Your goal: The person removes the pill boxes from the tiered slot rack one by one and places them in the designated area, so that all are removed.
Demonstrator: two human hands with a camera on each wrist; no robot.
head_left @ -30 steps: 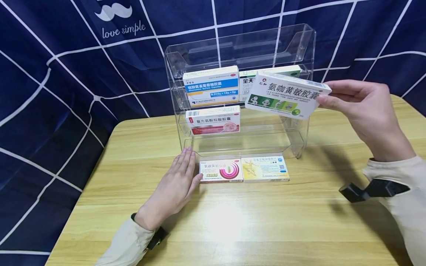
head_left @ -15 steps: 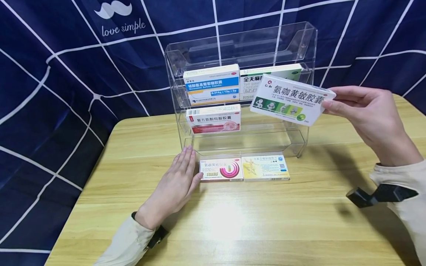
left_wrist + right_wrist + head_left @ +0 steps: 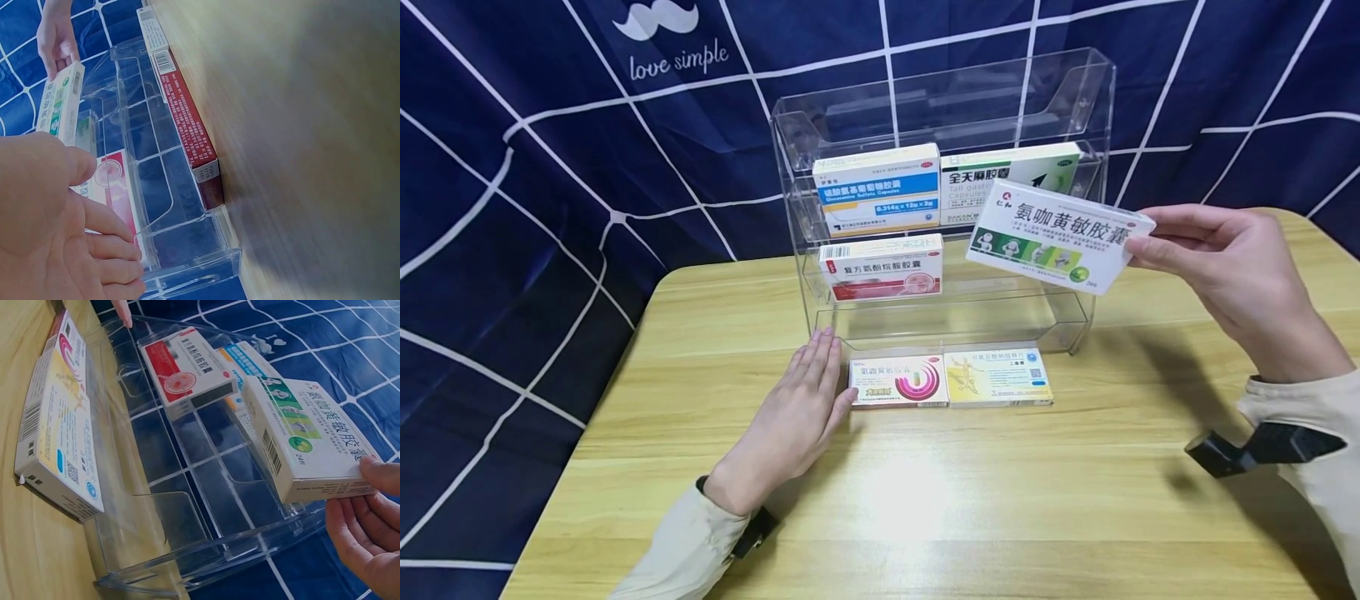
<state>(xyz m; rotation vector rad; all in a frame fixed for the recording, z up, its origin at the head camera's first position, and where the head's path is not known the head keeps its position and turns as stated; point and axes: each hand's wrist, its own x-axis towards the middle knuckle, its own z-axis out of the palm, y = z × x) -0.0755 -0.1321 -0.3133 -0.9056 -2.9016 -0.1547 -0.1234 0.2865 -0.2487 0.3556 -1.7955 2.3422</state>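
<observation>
My right hand (image 3: 1247,279) pinches a white and green medicine box (image 3: 1060,237) by its right end, thumb on the front. That box is tilted and held in front of the clear acrylic rack (image 3: 955,321). My left hand (image 3: 790,417) lies with straight fingers at the rack's lower left corner, its thumb beside a medicine box with pink rings (image 3: 898,382). On the rack's middle tier stand a blue and white medicine box (image 3: 880,196) and a green and white medicine box (image 3: 1052,167), partly hidden by the held box. A red and white medicine box (image 3: 883,271) occupies the tier below, on the left.
A yellow and white medicine box (image 3: 1000,379) lies flat on the wooden table (image 3: 895,517), right of the pink-ringed one, just in front of the rack. Behind hangs a dark blue curtain (image 3: 700,158) with white lines.
My right hand has drawn the white and green box slightly down and to the right, uncovering more of the green and white box behind it. The left hand has stayed in place.
</observation>
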